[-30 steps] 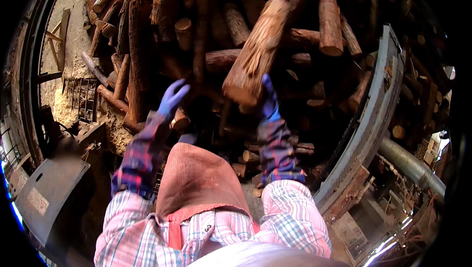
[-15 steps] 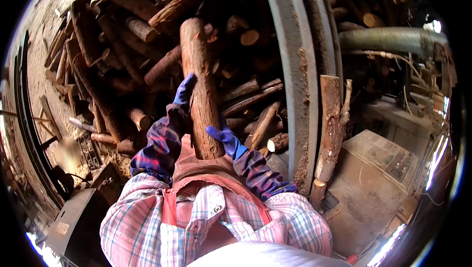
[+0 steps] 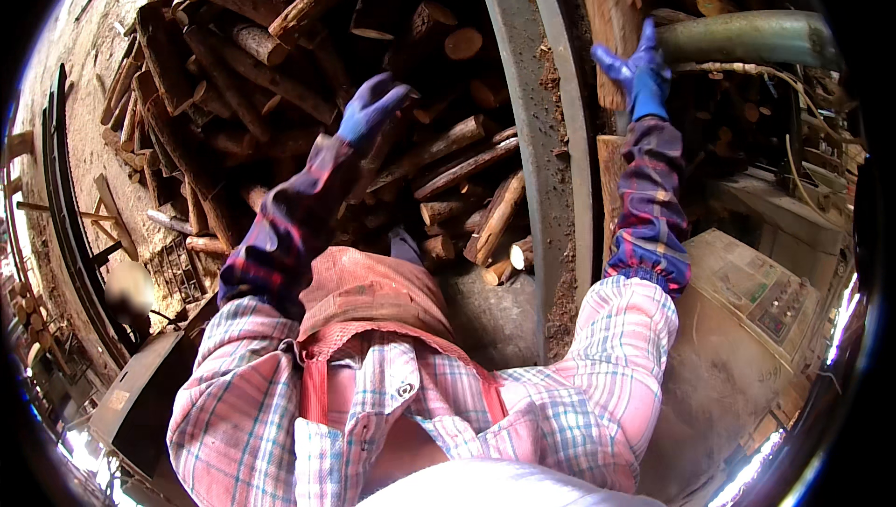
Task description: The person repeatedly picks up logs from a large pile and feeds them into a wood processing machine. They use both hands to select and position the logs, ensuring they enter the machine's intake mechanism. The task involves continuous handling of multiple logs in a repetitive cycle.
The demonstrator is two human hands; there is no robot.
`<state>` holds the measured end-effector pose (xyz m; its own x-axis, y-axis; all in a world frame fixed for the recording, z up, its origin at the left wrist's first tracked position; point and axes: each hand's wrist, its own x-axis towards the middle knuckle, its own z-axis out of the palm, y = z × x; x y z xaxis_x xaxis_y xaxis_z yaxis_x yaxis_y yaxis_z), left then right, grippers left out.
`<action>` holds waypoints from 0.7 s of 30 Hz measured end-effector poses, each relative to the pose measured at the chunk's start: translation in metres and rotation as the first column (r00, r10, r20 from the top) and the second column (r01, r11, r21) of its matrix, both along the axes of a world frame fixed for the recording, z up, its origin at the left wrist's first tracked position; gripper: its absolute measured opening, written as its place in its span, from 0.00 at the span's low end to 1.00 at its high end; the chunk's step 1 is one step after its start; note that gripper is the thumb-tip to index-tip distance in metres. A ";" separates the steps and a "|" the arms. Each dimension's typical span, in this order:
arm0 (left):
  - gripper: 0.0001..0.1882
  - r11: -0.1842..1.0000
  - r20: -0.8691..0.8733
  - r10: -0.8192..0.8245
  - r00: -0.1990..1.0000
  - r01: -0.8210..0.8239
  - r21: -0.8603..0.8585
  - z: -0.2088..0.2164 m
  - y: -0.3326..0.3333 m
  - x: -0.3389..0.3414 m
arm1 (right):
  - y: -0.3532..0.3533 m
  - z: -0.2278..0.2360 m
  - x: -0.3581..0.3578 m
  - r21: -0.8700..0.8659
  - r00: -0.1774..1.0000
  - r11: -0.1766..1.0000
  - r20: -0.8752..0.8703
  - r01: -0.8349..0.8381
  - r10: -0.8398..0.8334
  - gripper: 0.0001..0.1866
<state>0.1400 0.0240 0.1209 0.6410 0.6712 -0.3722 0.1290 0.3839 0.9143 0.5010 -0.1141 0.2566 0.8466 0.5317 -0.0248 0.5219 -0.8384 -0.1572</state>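
Observation:
My right hand point(image 3: 640, 70), in a blue glove, reaches far forward on the right with thumb and fingers spread. It touches the side of a thick log point(image 3: 602, 17), blurred by motion, lying lengthwise on the metal conveyor channel point(image 3: 527, 105). Another log point(image 3: 610, 161) lies behind it in line, partly covered by my right forearm. My left hand point(image 3: 375, 110), also blue-gloved, is held out over the woodpile, fingers stretched and nothing in them. Below it, in shadow, are several cut logs point(image 3: 434, 157).
A dusty machine cabinet with a control panel point(image 3: 765, 306) stands at the right. A thick greenish pipe point(image 3: 747, 40) crosses at the far right. Logs point(image 3: 233, 77) are heaped at the far left, and a dark metal box point(image 3: 140, 404) sits at the near left.
The log that stood upright against my apron between both hands is now on the channel to the right. My left hand has let go, and my right arm has swung out rightward and forward.

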 end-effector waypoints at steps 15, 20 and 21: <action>0.42 0.948 -0.575 0.088 0.813 -0.246 -0.202 -0.251 -0.053 -0.294 | -0.018 -0.159 -0.155 0.147 0.816 0.847 0.392 -0.512 0.425 0.39; 0.38 0.900 -0.518 -0.029 0.855 -0.203 -0.385 -0.274 -0.059 -0.332 | 0.074 -0.345 -0.248 0.314 0.763 0.830 -0.338 -0.461 0.552 0.41; 0.36 0.892 -0.541 -0.055 0.839 -0.202 -0.404 -0.267 -0.058 -0.335 | 0.099 -0.376 -0.253 0.285 0.781 0.905 -0.464 -0.315 0.418 0.43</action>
